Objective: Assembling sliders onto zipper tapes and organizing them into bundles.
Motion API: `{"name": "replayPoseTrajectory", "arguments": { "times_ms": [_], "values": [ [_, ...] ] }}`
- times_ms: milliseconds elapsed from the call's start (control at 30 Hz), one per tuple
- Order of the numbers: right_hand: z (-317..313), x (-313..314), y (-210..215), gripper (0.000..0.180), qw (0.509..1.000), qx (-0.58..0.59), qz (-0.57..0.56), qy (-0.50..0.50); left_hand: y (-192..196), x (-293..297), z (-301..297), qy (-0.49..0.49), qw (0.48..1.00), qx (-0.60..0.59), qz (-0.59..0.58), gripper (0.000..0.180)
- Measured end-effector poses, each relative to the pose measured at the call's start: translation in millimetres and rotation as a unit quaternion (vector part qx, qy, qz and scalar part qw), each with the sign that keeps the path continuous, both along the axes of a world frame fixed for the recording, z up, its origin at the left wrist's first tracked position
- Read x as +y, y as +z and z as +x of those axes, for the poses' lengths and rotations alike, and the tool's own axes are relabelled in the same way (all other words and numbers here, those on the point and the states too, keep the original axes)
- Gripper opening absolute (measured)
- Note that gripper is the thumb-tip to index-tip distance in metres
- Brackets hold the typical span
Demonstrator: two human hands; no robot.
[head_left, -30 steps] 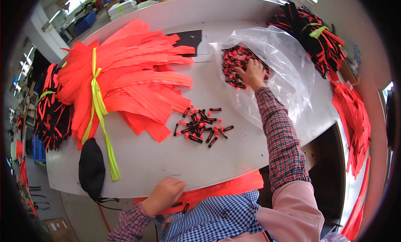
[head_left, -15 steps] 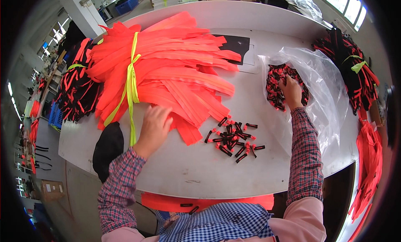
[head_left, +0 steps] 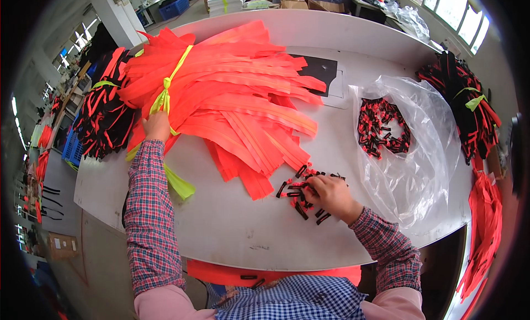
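My left hand (head_left: pixel 157 125) is closed on the yellow tie (head_left: pixel 167 91) just below its knot. That tie is bound around a large bundle of coral fabric strips (head_left: pixel 237 107), fanned out over the table. My right hand (head_left: pixel 333 197) rests on a loose pile of small black tabs with coral ends (head_left: pixel 301 208), near the tips of the strips. Its fingers are bent down and pressed together into the pile; what they hold is hidden. More such tabs (head_left: pixel 371 127) lie in the mouth of a clear plastic bag (head_left: pixel 428 171) to the right.
Tied black-and-coral bundles stand at the left (head_left: pixel 104 113) and right (head_left: pixel 461 93) of the white table (head_left: pixel 237 231). A raised panel (head_left: pixel 353 28) runs along its back. Coral strips (head_left: pixel 485 226) hang at the right edge. A black flat piece (head_left: pixel 320 71) lies behind the bundle.
My right hand has left the bag and come down left onto the loose tab pile. My left hand has moved up and left and taken hold of the yellow tie, whose tail has shifted.
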State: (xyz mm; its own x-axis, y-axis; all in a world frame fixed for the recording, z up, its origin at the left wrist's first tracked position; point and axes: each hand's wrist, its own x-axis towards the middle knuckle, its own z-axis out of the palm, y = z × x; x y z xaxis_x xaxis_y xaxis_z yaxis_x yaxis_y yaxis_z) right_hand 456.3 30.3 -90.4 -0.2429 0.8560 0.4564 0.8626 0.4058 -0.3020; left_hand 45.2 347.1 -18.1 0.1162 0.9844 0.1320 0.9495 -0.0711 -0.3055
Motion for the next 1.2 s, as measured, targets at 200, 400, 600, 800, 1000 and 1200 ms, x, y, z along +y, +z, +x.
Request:
{"name": "replayPoseTrajectory", "arguments": {
  "times_ms": [200, 400, 600, 800, 1000, 1200],
  "values": [
    [-4, -11, -3, 0.042, 0.994, -0.074, -0.075, -0.006, 38, -2, 111, -0.185, 0.973, -0.01, 0.138, 0.022],
    [4, -34, -11, 0.088, 0.971, -0.166, -0.164, -0.041, 1, 56, 155, -0.392, 0.876, -0.108, 0.261, 0.025],
    [5, -55, 0, 0.083, 0.974, -0.117, -0.153, -0.118, -13, 56, 189, -0.383, 0.918, -0.063, 0.08, 0.024],
    [-20, -65, 27, 0.058, 0.981, 0.177, -0.042, -0.064, 21, -3, 166, -0.502, 0.797, -0.245, 0.231, 0.018],
    [-57, -70, 77, 0.064, 0.672, 0.687, -0.277, -0.012, 25, -183, 158, -0.687, 0.699, -0.127, 0.154, 0.03],
    [-80, -105, 66, 0.043, 0.672, 0.709, -0.194, -0.092, 0, -291, 144, -0.689, 0.7, -0.176, 0.066, 0.033]
  ]
}}
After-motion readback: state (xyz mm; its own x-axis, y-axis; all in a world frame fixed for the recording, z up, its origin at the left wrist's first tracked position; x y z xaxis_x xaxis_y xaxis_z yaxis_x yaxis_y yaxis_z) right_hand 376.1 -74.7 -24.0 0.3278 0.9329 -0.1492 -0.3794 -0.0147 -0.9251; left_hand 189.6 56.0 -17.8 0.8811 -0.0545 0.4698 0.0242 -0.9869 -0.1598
